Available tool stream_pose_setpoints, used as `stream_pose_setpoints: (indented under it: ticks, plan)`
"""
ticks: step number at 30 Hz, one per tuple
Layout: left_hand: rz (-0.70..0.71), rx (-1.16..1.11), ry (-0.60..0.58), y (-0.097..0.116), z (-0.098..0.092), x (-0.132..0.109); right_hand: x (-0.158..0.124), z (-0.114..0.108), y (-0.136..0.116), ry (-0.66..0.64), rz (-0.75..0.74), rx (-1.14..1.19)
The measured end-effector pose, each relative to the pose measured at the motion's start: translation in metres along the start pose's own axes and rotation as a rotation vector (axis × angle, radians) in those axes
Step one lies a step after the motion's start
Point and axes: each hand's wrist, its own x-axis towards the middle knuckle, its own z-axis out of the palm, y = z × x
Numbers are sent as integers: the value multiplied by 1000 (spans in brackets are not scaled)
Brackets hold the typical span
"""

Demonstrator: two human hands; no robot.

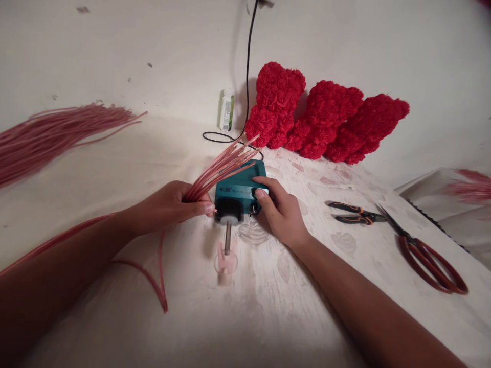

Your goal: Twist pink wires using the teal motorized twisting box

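A bundle of thin pink strands [215,171] is gripped in my left hand [187,204], its cut ends fanning up and right over a teal machine [238,189]. The thumb and forefinger are pinched at the machine's left front corner. On the machine's right side rests my right hand [282,209], thumb and forefinger at a small dark knob. From the machine's front a metal shaft [227,237] sticks out toward me, with a blurred pale pink piece [225,263] at its tip. Below my left hand, some strands [161,276] hang bent over the table.
Red rose-covered shapes [326,117] lean on the back wall beside a white and green bottle [226,110] and a black cable [248,66]. Pliers [356,213] and red-handled scissors [425,255] lie right. More pink strands [57,138] lie at the left.
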Motion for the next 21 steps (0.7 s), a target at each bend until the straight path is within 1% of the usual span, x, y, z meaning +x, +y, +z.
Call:
stream_pose_setpoints:
  ticks: [13, 16, 21]
  plan:
    - [1, 10, -19, -3, -2, 2, 0, 0, 0, 8, -8, -4]
    - [-3, 12, -28, -1, -1, 1, 0, 0, 1, 10, -15, 2]
    - [-19, -26, 1, 5, 1, -4, 0, 1, 1, 11, -10, 5]
